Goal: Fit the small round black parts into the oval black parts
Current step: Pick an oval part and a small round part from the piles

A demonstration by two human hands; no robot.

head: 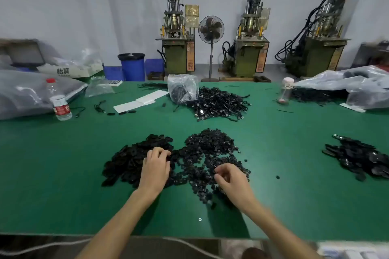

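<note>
Both hands are down in the two heaps, fishing for a matching pair

The left hand has its fingers curled into the heap of oval black parts on the green table, and the right hand crooks thumb and fingers over the heap of small round black parts just beside it. Whether either hand has a piece pinched I cannot tell, as it is black on black and blurred. These look like light, stiff moulded bits, smooth and likely to skid or flick away. One stray round piece sits off on the cloth. My call is to take the oval by its long edges, leaving the opening free, nip the round part by its rim with the fingertips, then press it in squarely
</note>
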